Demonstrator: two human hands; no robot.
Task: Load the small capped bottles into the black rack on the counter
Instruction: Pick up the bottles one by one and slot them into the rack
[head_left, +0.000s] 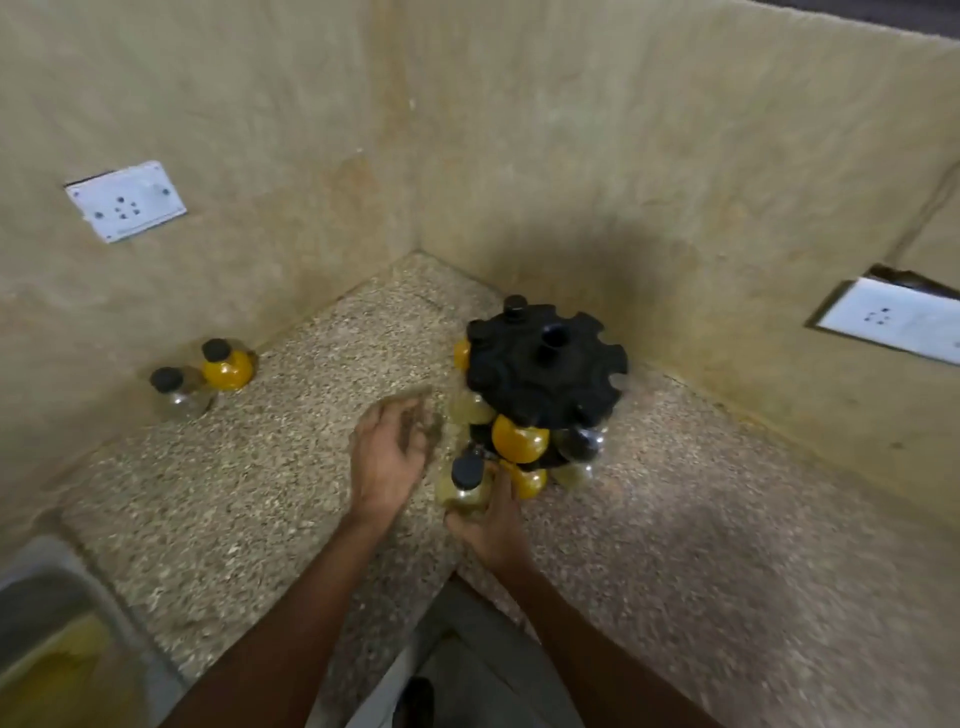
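Right hand (491, 525) grips a pale bottle (465, 488) at the rack's (545, 364) foot, centre frame; left hand (387, 457) hovers loose, blurred. I count several racked; two bottles (205, 376) wait middle left on the tabletop (260, 493).

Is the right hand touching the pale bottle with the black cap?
Touching. In the head view, the right hand curls its fingers round the pale bottle from below, beside the black rack.
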